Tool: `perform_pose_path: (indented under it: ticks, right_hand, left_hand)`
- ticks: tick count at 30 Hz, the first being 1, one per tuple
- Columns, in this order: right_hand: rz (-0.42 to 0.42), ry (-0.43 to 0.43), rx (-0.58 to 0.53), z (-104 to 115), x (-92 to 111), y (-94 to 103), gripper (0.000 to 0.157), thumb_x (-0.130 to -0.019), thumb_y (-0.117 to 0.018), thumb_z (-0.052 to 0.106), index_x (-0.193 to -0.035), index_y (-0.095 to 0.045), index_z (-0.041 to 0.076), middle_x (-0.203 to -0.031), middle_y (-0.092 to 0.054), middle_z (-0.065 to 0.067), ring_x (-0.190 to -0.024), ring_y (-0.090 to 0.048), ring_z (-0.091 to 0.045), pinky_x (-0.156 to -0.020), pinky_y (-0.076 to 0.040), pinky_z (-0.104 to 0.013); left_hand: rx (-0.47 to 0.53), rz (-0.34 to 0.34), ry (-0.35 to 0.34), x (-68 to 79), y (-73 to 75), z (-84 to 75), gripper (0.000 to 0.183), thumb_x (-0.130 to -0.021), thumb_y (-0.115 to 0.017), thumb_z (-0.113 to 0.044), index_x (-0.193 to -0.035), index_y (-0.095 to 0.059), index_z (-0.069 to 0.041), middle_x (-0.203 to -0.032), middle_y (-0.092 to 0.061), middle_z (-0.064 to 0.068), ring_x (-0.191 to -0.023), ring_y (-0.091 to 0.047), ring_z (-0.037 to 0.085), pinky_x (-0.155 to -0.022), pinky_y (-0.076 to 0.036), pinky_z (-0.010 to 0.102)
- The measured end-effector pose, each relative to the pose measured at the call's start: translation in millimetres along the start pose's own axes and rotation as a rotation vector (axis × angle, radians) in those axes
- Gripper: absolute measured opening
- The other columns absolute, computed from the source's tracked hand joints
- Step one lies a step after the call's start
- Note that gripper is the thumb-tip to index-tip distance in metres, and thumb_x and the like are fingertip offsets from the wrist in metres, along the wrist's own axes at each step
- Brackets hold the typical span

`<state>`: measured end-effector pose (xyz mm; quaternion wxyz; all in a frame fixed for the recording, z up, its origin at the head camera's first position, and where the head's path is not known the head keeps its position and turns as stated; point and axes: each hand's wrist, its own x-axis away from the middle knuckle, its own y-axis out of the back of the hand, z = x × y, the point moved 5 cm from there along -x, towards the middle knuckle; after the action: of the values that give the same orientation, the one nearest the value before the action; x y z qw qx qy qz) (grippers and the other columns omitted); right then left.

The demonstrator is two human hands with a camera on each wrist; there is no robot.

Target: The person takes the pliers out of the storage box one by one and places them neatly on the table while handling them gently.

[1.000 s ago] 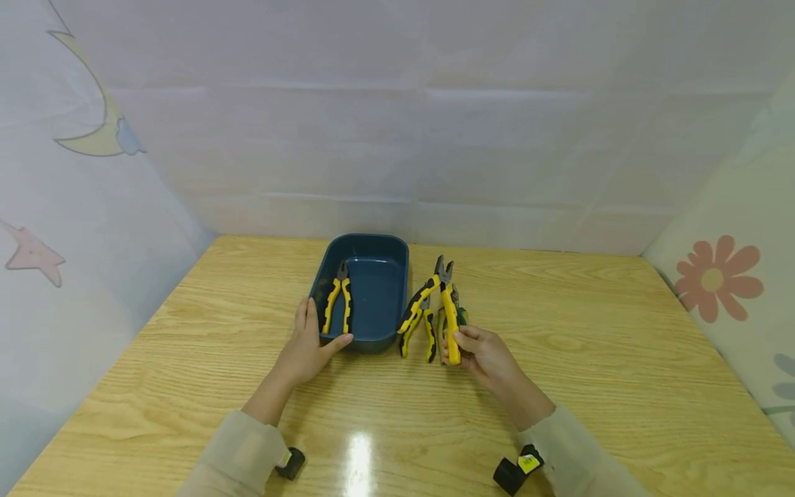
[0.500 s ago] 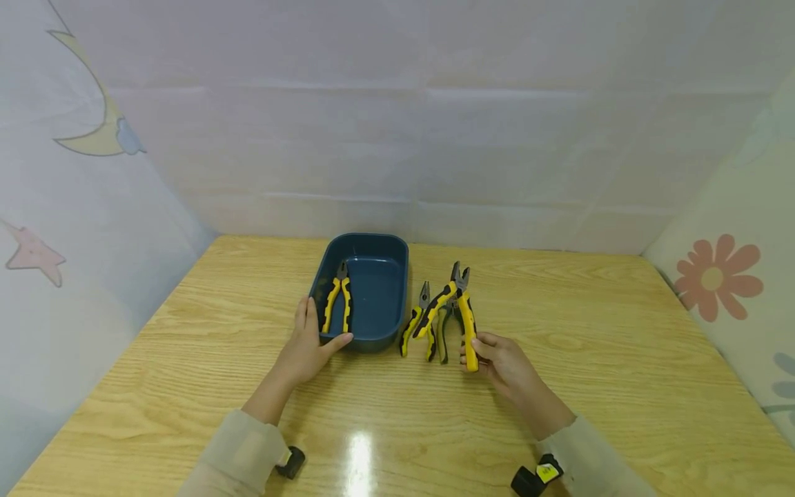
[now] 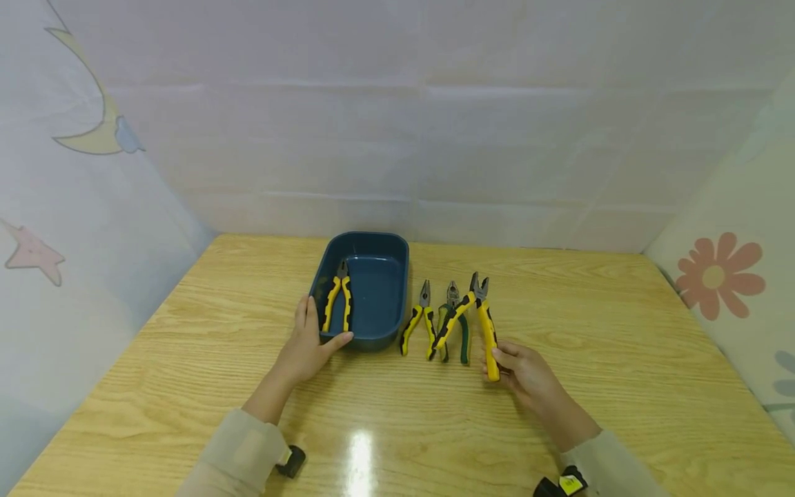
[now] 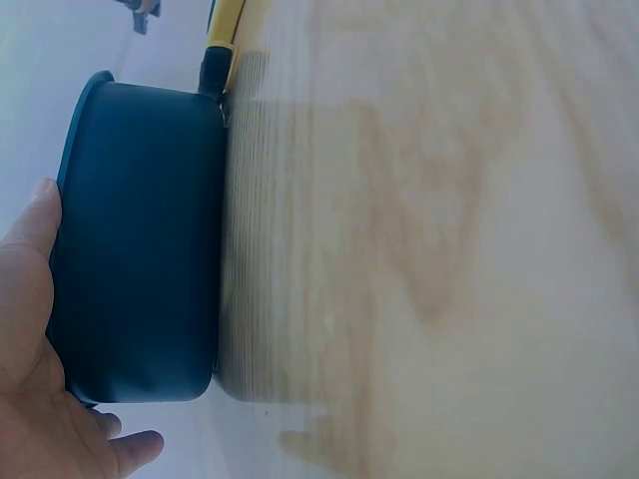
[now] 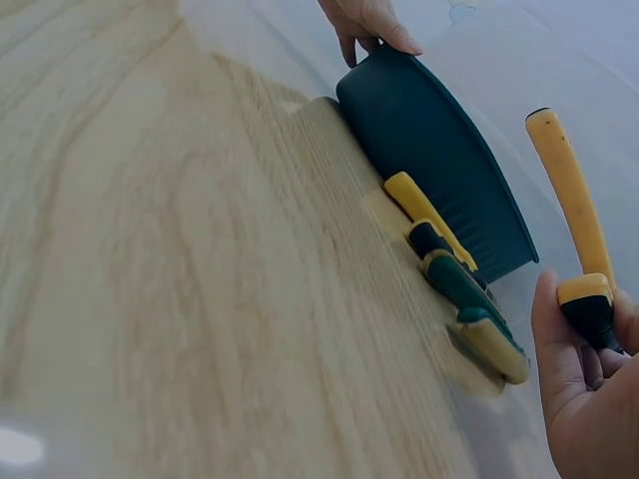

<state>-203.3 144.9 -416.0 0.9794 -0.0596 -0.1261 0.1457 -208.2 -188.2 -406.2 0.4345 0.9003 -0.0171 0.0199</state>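
In the head view my left hand (image 3: 304,352) holds the near left corner of a dark blue plastic bin (image 3: 376,342), its thumb on the near rim. Inside the bin, along the left wall, lies a pair of pliers (image 3: 346,307) with yellow-and-black handles. My right hand (image 3: 528,373) grips the right handle of yellow-and-black combination pliers (image 3: 487,331), raised with handles spread. Right of the bin lie yellow-handled long-nose pliers (image 3: 425,298) and green-handled pliers (image 3: 465,338), the latter partly covered by the raised pair. The right wrist view shows the held pliers (image 5: 574,190) end-on.
The wooden table (image 3: 621,331) extends to both sides and in front of the bin. A pale cloth wall (image 3: 497,172) stands close behind it, with patterned cloth walls left and right. Each wrist carries a black camera (image 3: 290,461).
My right hand has moved right and slightly toward me with the combination pliers, uncovering the long-nose pliers and most of the green-handled pair. The left hand and bin have stayed put.
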Motion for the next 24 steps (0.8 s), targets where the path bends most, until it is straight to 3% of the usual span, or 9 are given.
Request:
perform_pose_path:
  ticks: [12, 24]
  right_hand:
    - [-0.043, -0.025, 0.042, -7, 7, 17.5, 0.045, -0.093, -0.038, 0.007, -0.121, -0.023, -0.024, -0.089, -0.053, -0.012, -0.076, -0.055, -0.015, -0.072, -0.047, -0.03]
    - [-0.034, -0.038, 0.057, -13, 11, 32.9, 0.049, -0.092, -0.04, 0.01, -0.122, -0.022, -0.024, -0.091, -0.052, -0.011, -0.077, -0.055, -0.014, -0.072, -0.047, -0.03]
  left_hand:
    - [-0.008, -0.008, -0.01, -0.8, 0.8, -0.3, 0.103, -0.074, -0.046, -0.063, -0.136, 0.015, -0.008, -0.141, 0.017, 0.011, -0.122, -0.019, 0.041, -0.089, -0.03, 0.052]
    - [-0.012, -0.006, -0.003, -0.4, -0.1, -0.2, 0.101, -0.076, -0.048, -0.06, -0.136, 0.015, -0.008, -0.141, 0.017, 0.011, -0.12, -0.024, 0.042, -0.086, -0.033, 0.052]
